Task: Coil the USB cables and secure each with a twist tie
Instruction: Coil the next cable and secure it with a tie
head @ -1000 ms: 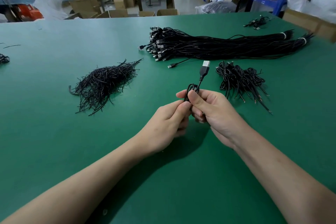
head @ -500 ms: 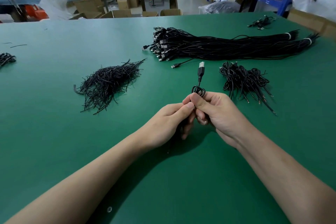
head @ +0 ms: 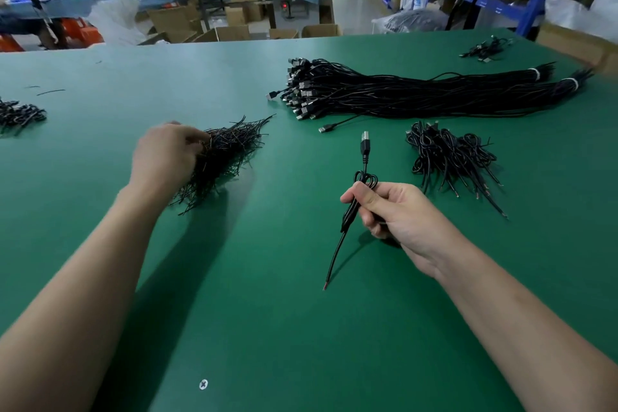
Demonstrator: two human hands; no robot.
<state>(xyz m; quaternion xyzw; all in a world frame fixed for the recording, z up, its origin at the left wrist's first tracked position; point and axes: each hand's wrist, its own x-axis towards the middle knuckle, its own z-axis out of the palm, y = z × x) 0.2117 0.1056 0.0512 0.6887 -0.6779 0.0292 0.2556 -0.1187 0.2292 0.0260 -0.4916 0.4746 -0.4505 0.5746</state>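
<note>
Well off edges, right hand [head: 398, 214] pinches cable [head: 366, 152]; left hand [head: 164, 154] (fingers [head: 193, 137] blurred) touches ties [head: 230, 147].

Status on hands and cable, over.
Left hand at twist tie pile, grip blurred. Right hand holds coiled cable, not yet tied. Nothing in the way.
</note>
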